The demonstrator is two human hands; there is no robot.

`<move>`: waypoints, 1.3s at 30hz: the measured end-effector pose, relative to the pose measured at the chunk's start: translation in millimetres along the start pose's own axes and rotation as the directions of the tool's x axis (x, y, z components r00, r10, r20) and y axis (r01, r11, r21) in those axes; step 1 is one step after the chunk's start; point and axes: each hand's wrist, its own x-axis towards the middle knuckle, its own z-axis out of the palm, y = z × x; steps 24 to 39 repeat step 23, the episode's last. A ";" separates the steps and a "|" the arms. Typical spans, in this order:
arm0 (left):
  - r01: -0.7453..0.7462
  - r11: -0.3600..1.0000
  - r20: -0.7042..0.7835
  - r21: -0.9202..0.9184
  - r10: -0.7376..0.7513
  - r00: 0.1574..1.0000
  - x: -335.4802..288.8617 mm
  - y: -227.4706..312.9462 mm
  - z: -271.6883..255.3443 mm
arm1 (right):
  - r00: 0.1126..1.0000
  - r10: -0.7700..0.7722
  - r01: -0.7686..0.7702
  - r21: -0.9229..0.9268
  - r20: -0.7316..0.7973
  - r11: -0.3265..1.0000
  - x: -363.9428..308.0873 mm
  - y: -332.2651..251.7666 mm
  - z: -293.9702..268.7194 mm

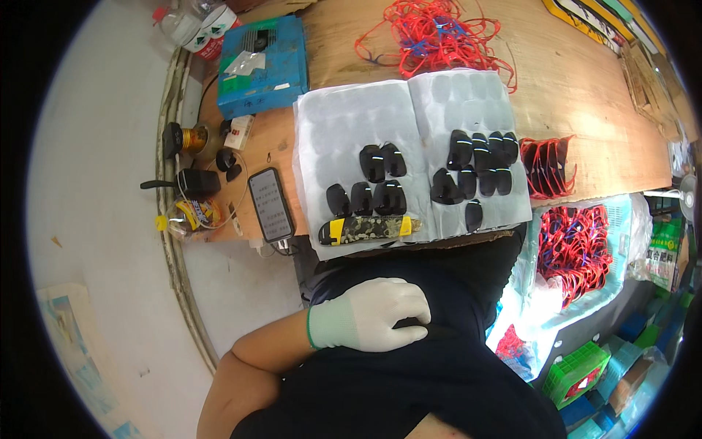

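Note:
My left hand [373,314], in a white knit glove with a green cuff, rests against my dark clothing below the table edge. Its fingers are loosely bent, the thumb stands apart from them, and nothing shows between. My right hand is out of sight. On the table ahead, white paper sheets [344,110] carry several dark sunglass lenses [373,163], some overlapping, in two groups left and right of the fold. Along the near edge of the paper lies a worn black and yellow tool [365,229] resembling a utility knife. A tangled heap of red glasses frames [446,40] sits behind the paper.
A phone [270,205] with a lit screen lies left of the paper. Behind it stands a blue box [270,69], with plastic bottles [179,28] beyond. Red frames with dark lenses [548,167] line up at right, above a light-blue basket [620,234] of red frames.

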 end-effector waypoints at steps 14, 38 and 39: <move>0.029 0.995 0.147 -0.099 -0.014 0.989 8.0 16.2 -20.2 | 0.928 0.132 -0.086 -0.144 0.348 0.986 -88.5 -36.0 -73.2; 0.391 0.828 0.446 -0.401 -0.196 0.873 123.3 46.4 28.2 | 0.935 -0.081 0.267 -0.536 0.344 0.801 -181.9 -188.6 -167.8; 0.391 0.828 0.446 -0.401 -0.196 0.873 123.3 46.4 28.2 | 0.935 -0.081 0.267 -0.536 0.344 0.801 -181.9 -188.6 -167.8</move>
